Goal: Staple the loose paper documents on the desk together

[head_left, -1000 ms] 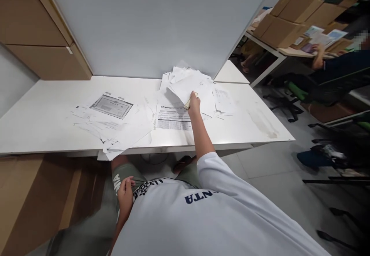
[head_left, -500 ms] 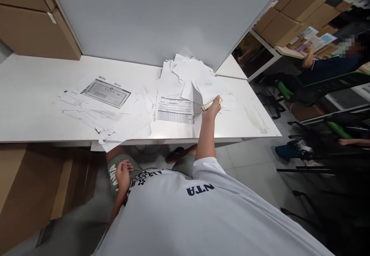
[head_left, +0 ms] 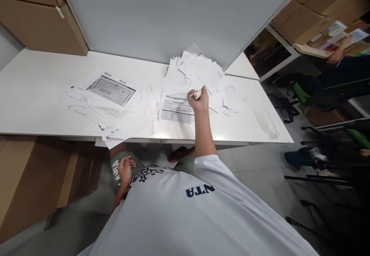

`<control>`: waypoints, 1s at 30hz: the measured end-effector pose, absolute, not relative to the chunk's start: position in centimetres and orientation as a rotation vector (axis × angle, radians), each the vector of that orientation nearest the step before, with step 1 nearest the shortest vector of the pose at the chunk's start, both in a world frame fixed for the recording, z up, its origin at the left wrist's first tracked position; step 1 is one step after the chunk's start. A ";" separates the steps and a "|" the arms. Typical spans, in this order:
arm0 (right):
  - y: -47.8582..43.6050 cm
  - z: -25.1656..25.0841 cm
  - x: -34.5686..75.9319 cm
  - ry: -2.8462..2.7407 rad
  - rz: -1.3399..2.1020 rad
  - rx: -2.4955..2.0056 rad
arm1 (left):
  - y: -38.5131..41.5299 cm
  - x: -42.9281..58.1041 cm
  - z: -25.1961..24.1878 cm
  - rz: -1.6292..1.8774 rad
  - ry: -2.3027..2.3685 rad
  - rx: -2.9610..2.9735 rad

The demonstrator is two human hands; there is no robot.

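Note:
My right hand is closed around a slim cream-coloured tool, whose exact kind I cannot make out. It is over the right edge of a printed sheet with a table of small text. Behind it, a heap of loose white papers leans toward the grey panel. My left hand lies on my left thigh, fingers loosely bent, with nothing visible in it. On the left of the desk, a certificate-like sheet with a dark border rests by scattered papers.
The white desk meets a grey upright panel. Cardboard boxes stand at the back left, and an open carton sits below. At right are stacked boxes, a person's arm and chairs.
My right hand has moved left and slightly away from me with the tool, which now points more toward me. The raised sheet beside it has gone flatter. My left hand stays on my thigh.

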State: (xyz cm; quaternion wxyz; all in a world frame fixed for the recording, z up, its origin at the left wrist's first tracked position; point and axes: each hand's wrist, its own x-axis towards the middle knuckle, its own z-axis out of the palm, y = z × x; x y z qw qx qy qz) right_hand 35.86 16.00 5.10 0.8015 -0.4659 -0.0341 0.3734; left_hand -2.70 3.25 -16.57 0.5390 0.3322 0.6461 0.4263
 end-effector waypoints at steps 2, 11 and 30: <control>13.0 3.3 31.2 -0.011 1.079 -0.887 | 3.2 -2.9 -16.3 1.002 1.549 0.788; -3.1 -2.1 18.5 -0.200 1.620 -0.917 | 4.1 -6.1 -7.3 1.233 1.682 1.607; -5.3 -2.0 18.8 -0.512 1.618 -1.127 | 24.3 4.7 -2.8 1.005 1.705 2.122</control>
